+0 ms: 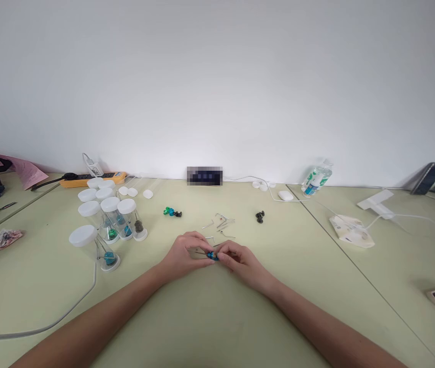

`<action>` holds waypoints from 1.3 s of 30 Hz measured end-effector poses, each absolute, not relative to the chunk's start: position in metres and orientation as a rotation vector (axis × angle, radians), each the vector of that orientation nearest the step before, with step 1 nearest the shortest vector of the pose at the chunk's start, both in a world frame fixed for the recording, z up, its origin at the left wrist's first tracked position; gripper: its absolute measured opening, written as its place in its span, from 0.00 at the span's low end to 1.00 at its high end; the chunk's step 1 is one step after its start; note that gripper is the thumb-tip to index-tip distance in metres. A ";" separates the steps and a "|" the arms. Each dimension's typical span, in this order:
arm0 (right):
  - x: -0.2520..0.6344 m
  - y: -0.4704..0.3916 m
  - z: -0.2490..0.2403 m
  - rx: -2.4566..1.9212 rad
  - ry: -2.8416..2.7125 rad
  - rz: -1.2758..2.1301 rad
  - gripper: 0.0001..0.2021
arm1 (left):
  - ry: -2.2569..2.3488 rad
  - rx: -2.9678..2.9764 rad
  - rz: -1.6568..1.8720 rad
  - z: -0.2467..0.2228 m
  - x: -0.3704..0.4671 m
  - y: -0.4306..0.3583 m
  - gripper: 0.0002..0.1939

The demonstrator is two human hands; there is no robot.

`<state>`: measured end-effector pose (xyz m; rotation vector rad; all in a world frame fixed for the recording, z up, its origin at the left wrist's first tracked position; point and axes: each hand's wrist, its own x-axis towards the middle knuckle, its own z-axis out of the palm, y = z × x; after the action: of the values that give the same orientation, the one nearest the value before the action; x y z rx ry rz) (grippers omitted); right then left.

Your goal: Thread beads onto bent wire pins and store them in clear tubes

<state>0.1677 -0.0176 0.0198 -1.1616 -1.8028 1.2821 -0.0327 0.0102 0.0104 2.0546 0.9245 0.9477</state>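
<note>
Close together at the middle of the table, both my hands hold a small blue part [212, 255] between their fingertips. My left hand [188, 255] pinches its left side, and a thin metal rod shows between thumb and fingers. My right hand [240, 259] grips its right side with thumb and forefinger. Just beyond the hands lie several thin metal rods [223, 222], some bent. Green, blue and black small parts [172, 211] form a cluster at the back left of them. Several small black parts [259, 217] lie to the right.
Capped clear containers [127, 220] with coloured parts inside stand at left, before an orange power strip [83, 180]. A bottle [317, 178] is at the back right, near a white packet [351, 231]. A white cable [67, 306] crosses the left front.
</note>
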 end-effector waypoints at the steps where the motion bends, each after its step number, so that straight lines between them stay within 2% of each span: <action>1: 0.168 -0.018 0.020 -1.162 -1.816 1.283 0.16 | 0.916 2.060 0.946 0.010 -0.033 0.010 0.09; 4: 0.168 -0.018 0.020 -1.165 -1.841 1.280 0.19 | 0.883 2.084 0.929 0.010 -0.033 0.010 0.09; 8: 0.167 -0.018 0.016 -1.201 -1.731 1.317 0.14 | 0.940 1.999 0.973 0.008 -0.035 0.013 0.09; 11: 0.168 -0.018 0.015 -1.190 -1.739 1.296 0.13 | 0.948 1.973 0.977 0.007 -0.035 0.014 0.10; 14: 0.168 -0.018 0.016 -1.167 -1.789 1.271 0.18 | 0.937 1.983 0.969 0.007 -0.035 0.013 0.09; 19: 0.168 -0.018 0.015 -1.197 -1.713 1.302 0.11 | 0.940 1.968 0.972 0.008 -0.035 0.012 0.10; 23: 0.168 -0.019 0.017 -1.182 -1.794 1.295 0.19 | 0.920 1.989 0.979 0.007 -0.035 0.013 0.09; 28: 0.168 -0.018 0.015 -1.181 -1.712 1.337 0.14 | 0.932 1.980 0.966 0.008 -0.034 0.012 0.09; 32: 0.168 -0.017 0.015 -1.181 -1.777 1.330 0.19 | 0.922 2.007 0.943 0.009 -0.034 0.012 0.09; 36: 0.168 -0.018 0.016 -1.182 -1.746 1.308 0.15 | 0.931 2.001 0.957 0.010 -0.034 0.012 0.09; 39: 0.168 -0.018 0.016 -1.187 -1.790 1.310 0.19 | 0.914 2.018 0.948 0.010 -0.033 0.012 0.09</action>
<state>0.1679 -0.0176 0.0164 -1.1873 -1.7901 1.3096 -0.0333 0.0116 0.0099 2.0183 0.9138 0.9483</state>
